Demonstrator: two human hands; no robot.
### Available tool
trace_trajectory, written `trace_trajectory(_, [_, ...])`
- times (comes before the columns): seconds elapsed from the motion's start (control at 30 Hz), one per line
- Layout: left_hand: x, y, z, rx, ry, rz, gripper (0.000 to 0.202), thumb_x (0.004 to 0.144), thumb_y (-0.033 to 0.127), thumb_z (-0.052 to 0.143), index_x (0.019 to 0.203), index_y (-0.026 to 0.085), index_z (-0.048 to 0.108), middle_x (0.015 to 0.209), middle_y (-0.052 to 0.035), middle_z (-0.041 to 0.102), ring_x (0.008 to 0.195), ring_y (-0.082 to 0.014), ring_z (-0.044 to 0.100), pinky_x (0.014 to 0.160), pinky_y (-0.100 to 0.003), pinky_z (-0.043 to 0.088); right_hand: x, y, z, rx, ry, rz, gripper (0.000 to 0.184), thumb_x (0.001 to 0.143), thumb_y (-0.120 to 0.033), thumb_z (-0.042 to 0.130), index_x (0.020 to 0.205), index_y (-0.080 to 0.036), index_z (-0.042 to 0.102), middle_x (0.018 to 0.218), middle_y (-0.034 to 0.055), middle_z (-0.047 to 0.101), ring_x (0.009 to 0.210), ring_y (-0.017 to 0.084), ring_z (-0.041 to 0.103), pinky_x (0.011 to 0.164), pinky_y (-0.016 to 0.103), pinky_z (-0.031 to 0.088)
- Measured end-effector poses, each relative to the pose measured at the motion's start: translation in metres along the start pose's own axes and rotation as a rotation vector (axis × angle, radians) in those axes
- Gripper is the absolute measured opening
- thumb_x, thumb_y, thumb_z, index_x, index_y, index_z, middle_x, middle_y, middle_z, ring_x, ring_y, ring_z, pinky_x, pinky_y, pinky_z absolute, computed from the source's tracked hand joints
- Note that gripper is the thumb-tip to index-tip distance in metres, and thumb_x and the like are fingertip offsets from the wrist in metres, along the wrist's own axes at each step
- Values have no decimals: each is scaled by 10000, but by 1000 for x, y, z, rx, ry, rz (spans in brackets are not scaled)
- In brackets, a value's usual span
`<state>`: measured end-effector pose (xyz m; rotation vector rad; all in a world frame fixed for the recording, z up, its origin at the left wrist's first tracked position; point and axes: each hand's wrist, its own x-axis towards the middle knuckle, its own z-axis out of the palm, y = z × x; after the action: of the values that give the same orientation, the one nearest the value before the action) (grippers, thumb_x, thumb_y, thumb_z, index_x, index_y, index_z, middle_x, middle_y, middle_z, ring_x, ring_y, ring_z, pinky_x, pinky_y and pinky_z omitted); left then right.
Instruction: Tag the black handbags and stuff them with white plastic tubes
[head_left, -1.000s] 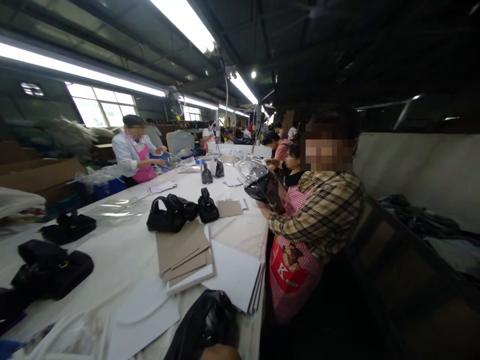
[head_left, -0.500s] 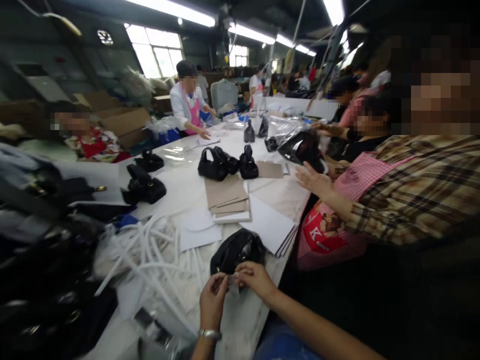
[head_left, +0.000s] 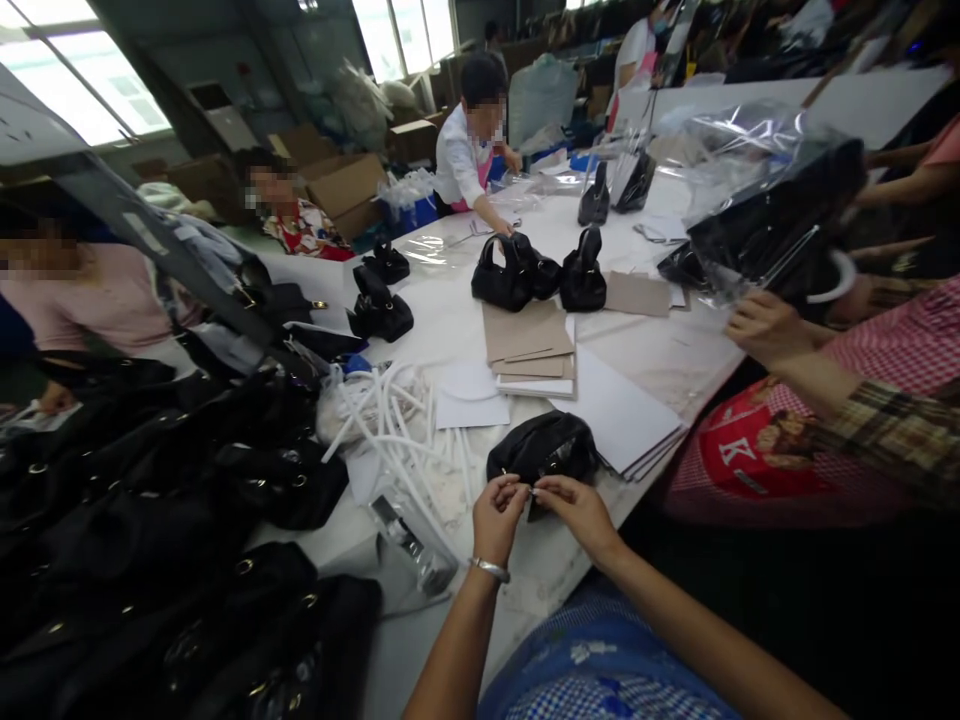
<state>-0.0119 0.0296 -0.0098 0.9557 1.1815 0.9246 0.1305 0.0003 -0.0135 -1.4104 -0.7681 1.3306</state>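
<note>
A small black bag (head_left: 541,450) lies on the white table (head_left: 450,330) just in front of me. My left hand (head_left: 496,518), with a silver bracelet at the wrist, and my right hand (head_left: 577,510) meet at the bag's near edge. Both pinch a small pale piece there, too small to name. The fingertips of the two hands almost touch.
Black bags (head_left: 180,560) are heaped at my left. White plastic strips (head_left: 390,420), card sheets (head_left: 529,345) and more black bags (head_left: 536,272) lie further out. A person in a checked apron (head_left: 757,440) at my right holds a bag in clear plastic (head_left: 772,220). Other people work across the table.
My view has swung down and to the left, from the room to the table before me. Both my hands have come into view, pinching at the black bag's edge.
</note>
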Motion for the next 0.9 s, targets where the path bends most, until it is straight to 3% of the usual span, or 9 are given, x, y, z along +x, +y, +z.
trace_trajectory(0.9, [-3,-7,4,-32,67,18,362,720,354,695,994,132,613,809,-73,697,723,-139,641,657,-236,478,-4,5,5,-134,56,-72,331,716,-456,679,858,-157,674,875,91,703,819,218,645,777,333,508])
